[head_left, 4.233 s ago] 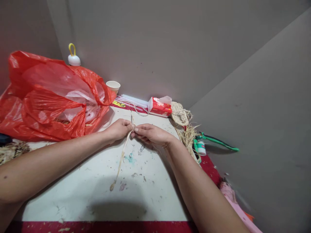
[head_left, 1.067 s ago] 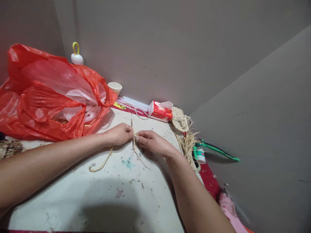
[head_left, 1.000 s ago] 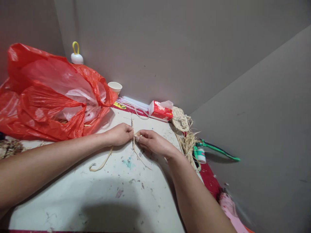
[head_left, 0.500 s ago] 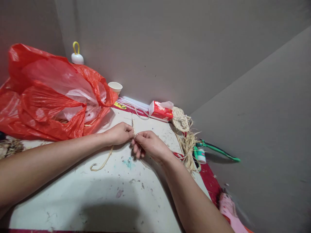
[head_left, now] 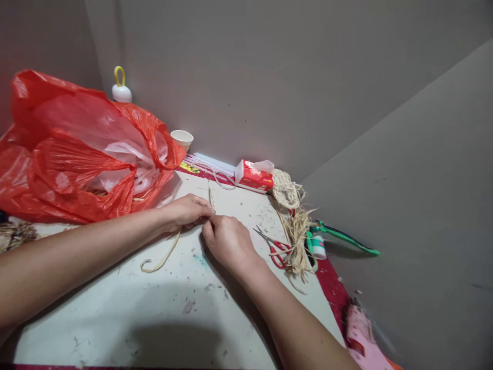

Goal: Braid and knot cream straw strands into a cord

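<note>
Over the middle of the white table (head_left: pixel 169 303), my left hand (head_left: pixel 188 210) pinches a short braided piece of straw (head_left: pixel 211 199), whose thin end points up and away from me. My right hand (head_left: pixel 229 240) is closed right beside it at the near end of the braid, knuckles turned up, and hides its own fingertips. A loose flat straw strip (head_left: pixel 165 257) runs out from beneath my left hand and curls on the table. Red-handled scissors (head_left: pixel 275 249) lie to the right of my right hand, blades pointing toward the back left.
A red plastic bag (head_left: pixel 77 159) fills the left. Along the wall are a paper cup (head_left: pixel 182 137), white sticks (head_left: pixel 213 163), a tissue pack (head_left: pixel 254 176) and coiled straw braid (head_left: pixel 285 189). At right lie a straw bundle (head_left: pixel 300 244), green-handled pliers (head_left: pixel 348 239) and a pink glue gun (head_left: pixel 364 334).
My right hand has rolled over, from thumb and fingers showing to knuckles up, and shifted slightly left and down. The scissors, mostly covered before, now show.
</note>
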